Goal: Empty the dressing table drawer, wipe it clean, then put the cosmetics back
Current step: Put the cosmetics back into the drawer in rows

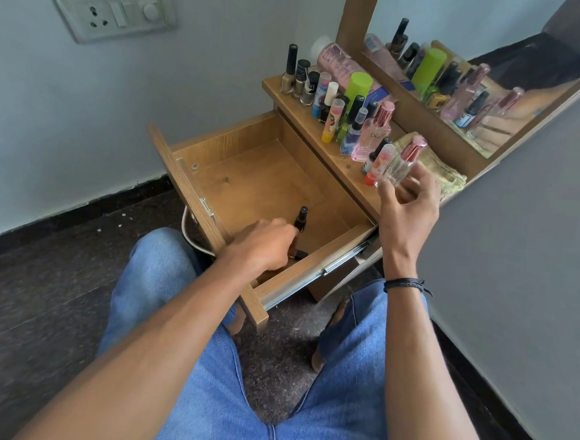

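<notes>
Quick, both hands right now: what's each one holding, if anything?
Left hand: down in the drawer, grip closed on the dark bottle.
Right hand: grip closed on the clear perfume bottle.

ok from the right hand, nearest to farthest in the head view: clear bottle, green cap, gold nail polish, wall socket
1. clear bottle, held by the right hand
2. green cap, mid shelf
3. gold nail polish, shelf's left end
4. wall socket, upper left

bottles [351,114] on shelf [309,125], drawer [250,182] below
</notes>
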{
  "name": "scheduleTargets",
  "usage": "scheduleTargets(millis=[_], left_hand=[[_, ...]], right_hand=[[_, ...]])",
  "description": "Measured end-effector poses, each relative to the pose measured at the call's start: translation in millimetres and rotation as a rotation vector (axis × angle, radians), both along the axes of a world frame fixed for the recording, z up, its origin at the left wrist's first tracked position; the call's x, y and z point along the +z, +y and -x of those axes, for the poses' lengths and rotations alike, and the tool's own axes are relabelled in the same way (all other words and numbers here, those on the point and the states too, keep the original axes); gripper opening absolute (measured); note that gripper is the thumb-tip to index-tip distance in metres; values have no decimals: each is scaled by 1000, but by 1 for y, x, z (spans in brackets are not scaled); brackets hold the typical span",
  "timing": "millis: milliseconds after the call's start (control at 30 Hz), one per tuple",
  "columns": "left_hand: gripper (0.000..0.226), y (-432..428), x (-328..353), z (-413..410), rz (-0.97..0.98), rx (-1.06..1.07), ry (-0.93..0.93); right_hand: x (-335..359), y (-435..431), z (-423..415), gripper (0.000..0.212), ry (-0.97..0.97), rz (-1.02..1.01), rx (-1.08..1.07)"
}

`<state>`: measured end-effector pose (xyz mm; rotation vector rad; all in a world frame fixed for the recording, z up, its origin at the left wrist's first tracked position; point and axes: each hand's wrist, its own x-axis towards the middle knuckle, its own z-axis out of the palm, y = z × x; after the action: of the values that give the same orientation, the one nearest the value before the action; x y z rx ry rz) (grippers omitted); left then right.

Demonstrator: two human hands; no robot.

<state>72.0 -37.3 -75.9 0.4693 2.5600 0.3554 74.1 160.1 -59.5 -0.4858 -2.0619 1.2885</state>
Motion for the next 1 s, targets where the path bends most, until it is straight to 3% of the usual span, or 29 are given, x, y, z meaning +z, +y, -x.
scheduleTargets(millis=[167, 400, 500, 600, 800, 1000], left_hand=[[52, 5, 1, -3, 62, -96, 123], [36, -1, 8, 0, 14, 37, 99], [19, -7, 13, 5, -79, 118, 62], [12, -13, 19, 12, -115, 198, 36], [16, -14, 24, 14, 7, 163, -109], [24, -16, 22, 14, 42, 152, -153]], right_hand=[[-3, 2, 2, 38, 14, 28, -53], [2, -7, -20, 27, 175, 44, -192], [5, -21, -27, 24, 288, -95, -99], [1, -36, -29, 19, 319, -268, 144], [-22, -52, -30, 20, -49, -403, 502], [-27, -46, -29, 24, -297, -465, 583]])
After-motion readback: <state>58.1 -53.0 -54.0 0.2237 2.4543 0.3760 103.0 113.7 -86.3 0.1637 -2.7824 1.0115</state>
